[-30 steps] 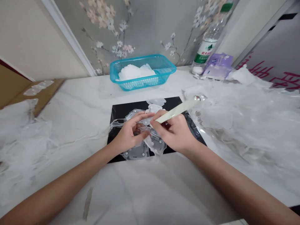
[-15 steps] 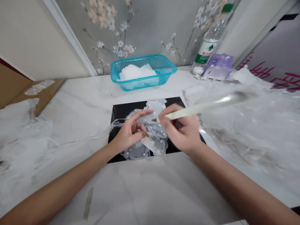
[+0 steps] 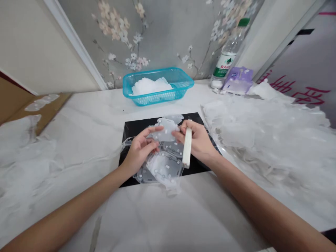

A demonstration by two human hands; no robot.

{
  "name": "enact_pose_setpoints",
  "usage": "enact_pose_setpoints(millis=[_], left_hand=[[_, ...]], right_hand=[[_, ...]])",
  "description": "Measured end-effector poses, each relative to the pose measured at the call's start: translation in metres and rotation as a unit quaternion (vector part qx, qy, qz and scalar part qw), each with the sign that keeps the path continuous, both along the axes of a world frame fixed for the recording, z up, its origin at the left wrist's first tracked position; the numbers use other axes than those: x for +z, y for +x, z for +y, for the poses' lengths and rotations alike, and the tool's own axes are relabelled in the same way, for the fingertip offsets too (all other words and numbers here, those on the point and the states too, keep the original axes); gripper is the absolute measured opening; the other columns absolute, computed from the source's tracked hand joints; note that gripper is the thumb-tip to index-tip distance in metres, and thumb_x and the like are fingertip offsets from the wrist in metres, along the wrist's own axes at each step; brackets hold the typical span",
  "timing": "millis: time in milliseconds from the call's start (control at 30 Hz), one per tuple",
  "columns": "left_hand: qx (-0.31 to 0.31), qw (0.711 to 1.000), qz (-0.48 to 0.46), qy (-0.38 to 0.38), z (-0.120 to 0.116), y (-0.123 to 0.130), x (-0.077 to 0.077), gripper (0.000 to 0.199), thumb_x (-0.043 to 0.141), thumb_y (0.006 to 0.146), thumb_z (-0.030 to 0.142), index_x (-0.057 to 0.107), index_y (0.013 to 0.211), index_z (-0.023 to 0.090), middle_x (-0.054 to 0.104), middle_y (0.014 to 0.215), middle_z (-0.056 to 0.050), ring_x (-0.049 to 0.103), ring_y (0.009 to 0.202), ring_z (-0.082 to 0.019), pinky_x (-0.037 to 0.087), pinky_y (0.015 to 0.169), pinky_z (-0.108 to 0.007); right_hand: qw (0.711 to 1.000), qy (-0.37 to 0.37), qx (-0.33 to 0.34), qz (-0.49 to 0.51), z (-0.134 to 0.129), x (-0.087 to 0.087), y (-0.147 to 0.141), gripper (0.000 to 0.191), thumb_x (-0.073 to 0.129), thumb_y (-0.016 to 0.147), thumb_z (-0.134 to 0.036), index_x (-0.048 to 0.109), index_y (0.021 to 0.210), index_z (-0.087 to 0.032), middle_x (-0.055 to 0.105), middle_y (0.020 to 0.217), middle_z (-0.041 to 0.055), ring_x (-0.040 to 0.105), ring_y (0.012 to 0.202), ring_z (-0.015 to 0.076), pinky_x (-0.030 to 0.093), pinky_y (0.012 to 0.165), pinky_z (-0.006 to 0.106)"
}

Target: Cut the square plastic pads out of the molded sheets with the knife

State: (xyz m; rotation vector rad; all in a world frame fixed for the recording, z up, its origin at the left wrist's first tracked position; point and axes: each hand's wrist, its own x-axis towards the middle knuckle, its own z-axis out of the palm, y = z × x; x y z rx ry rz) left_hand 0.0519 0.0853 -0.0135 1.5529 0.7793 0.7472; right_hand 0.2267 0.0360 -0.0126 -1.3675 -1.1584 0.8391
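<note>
The work looks partway along; the left hand's (image 3: 140, 148) fingers are spread, one tip on a cloudy sheet (image 3: 169, 131) over the black board (image 3: 134, 128); the right hand (image 3: 198, 141) grips a pale stick (image 3: 187, 148) and seems to pinch the sheet's edge; other sheets (image 3: 166, 168) lie on the board; a white pile (image 3: 149, 86) sits in the blue basket (image 3: 181, 94); a big clear heap (image 3: 275, 136) lies to the right; I can't tell which bits are done.

Homelike room (home itself not certain): blossom-patterned wall (image 3: 168, 38), marble-look tabletop (image 3: 210, 217).
</note>
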Motion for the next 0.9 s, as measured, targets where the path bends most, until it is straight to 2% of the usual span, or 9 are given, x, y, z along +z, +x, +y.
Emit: enact_pose_setpoints(millis=[133,200,267,367,467,600,700,767,900], left_hand=[[0.067,0.977,0.095,0.181,-0.008,0.003,0.001,0.037,0.055,0.078,0.015,0.052,0.114,0.022,0.060,0.110,-0.005,0.056,0.083,-0.014,0.046,0.065,-0.023],[0.104,0.944,0.148,0.275,-0.009,0.003,-0.001,0.037,0.055,0.076,0.014,0.051,0.112,0.022,0.059,0.111,-0.005,0.055,0.095,-0.017,0.046,0.080,-0.030],[0.136,0.910,0.214,0.327,-0.006,0.002,-0.004,0.037,0.058,0.074,0.016,0.052,0.109,0.021,0.058,0.114,-0.007,0.051,0.109,-0.023,0.039,0.096,-0.039],[0.171,0.901,0.271,0.294,-0.001,0.001,-0.008,0.045,0.064,0.069,0.022,0.049,0.111,0.019,0.051,0.125,-0.011,0.044,0.121,-0.029,0.033,0.102,-0.047],[0.183,0.915,0.263,0.243,0.002,0.000,-0.009,0.049,0.065,0.071,0.026,0.046,0.115,0.019,0.052,0.124,-0.010,0.048,0.118,-0.028,0.037,0.099,-0.046],[0.144,0.934,0.186,0.270,-0.001,-0.001,-0.008,0.047,0.062,0.072,0.017,0.045,0.116,0.021,0.052,0.124,-0.009,0.051,0.115,-0.024,0.043,0.094,-0.039],[0.072,0.946,0.089,0.305,-0.005,-0.003,-0.008,0.045,0.058,0.071,0.008,0.046,0.112,0.022,0.046,0.129,-0.010,0.059,0.098,-0.018,0.048,0.082,-0.031],[0.018,0.947,0.054,0.317,-0.008,-0.003,-0.007,0.046,0.058,0.070,0.005,0.046,0.112,0.023,0.044,0.129,-0.009,0.061,0.085,-0.014,0.048,0.075,-0.029],[0.007,0.978,0.009,0.209,-0.009,-0.001,-0.003,0.053,0.065,0.072,0.015,0.039,0.117,0.025,0.046,0.126,-0.009,0.061,0.079,-0.011,0.047,0.073,-0.028]], right_hand=[[0.986,0.013,-0.157,-0.055,0.006,-0.004,0.016,0.029,0.058,0.071,-0.030,0.033,0.060,-0.022,0.041,0.054,-0.0064,0.043,0.050,0.0098,0.034,0.051,0.023],[0.961,-0.003,-0.229,-0.154,0.009,-0.008,0.029,0.025,0.057,0.071,-0.026,0.035,0.061,-0.022,0.043,0.054,-0.0055,0.041,0.050,0.0107,0.032,0.053,0.024],[0.934,-0.055,-0.246,-0.252,0.010,-0.012,0.040,0.022,0.058,0.069,-0.022,0.037,0.062,-0.022,0.042,0.052,-0.0052,0.039,0.050,0.0116,0.030,0.053,0.025],[0.911,-0.122,-0.224,-0.325,0.010,-0.013,0.049,0.023,0.061,0.066,-0.021,0.038,0.061,-0.022,0.040,0.050,-0.0044,0.038,0.049,0.0130,0.027,0.052,0.026],[0.903,-0.103,-0.226,-0.351,0.008,-0.010,0.046,0.027,0.060,0.071,-0.028,0.037,0.059,-0.022,0.038,0.050,-0.0034,0.034,0.048,0.0129,0.025,0.052,0.027],[0.924,0.000,-0.149,-0.352,0.007,-0.007,0.029,0.026,0.056,0.076,-0.036,0.037,0.065,-0.022,0.046,0.058,-0.0007,0.041,0.056,0.0149,0.031,0.055,0.028],[0.949,0.052,-0.027,-0.309,0.007,-0.009,0.016,0.024,0.059,0.072,-0.032,0.038,0.074,-0.022,0.053,0.075,0.0028,0.049,0.074,0.0184,0.036,0.063,0.028],[0.968,0.062,0.065,-0.233,0.006,-0.010,0.011,0.022,0.057,0.072,-0.027,0.036,0.072,-0.022,0.051,0.071,0.0003,0.048,0.069,0.0158,0.036,0.062,0.027],[0.990,0.077,0.104,-0.050,0.003,-0.004,0.008,0.023,0.056,0.071,-0.020,0.033,0.065,-0.022,0.039,0.060,-0.0062,0.040,0.057,0.0097,0.035,0.057,0.024]])
